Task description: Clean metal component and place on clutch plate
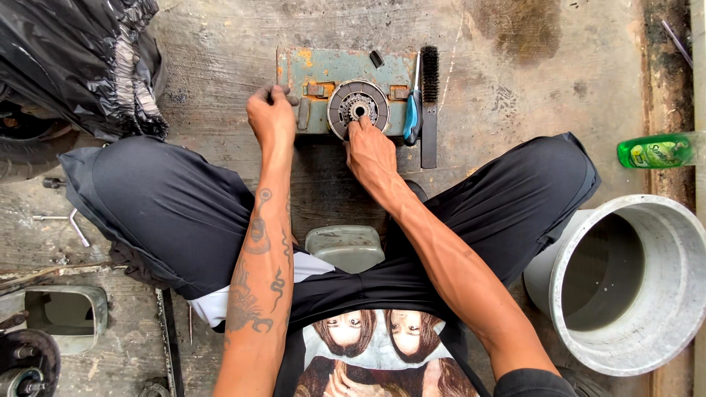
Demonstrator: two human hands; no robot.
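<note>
Nearest me sat one small grey-green can [346, 246] between my knees, at six o'clock from the work. Beyond it, at twelve o'clock, lay one worn blue-grey metal plate [323, 66] on the concrete floor [529, 81], with one round toothed disc [358, 107] mounted at its middle.

My left hand [271, 117] rested at the plate's nine o'clock edge, fingers curled down over a dark bit at the rim; whether they pinched it I could not tell. My right hand [370, 151] lay at the disc's six o'clock, fingers narrow and pressed against its lower rim, holding nothing loose that I could see.

At three o'clock from the disc lay one blue-handled screwdriver [411, 117] and just beside it one black brush [429, 103]. Far out at three o'clock lay one green plastic bottle [654, 152] on its side with a pale label, and below it stood one grey bucket [673, 220]. One black plastic bag [81, 59] bulged at ten o'clock.
</note>
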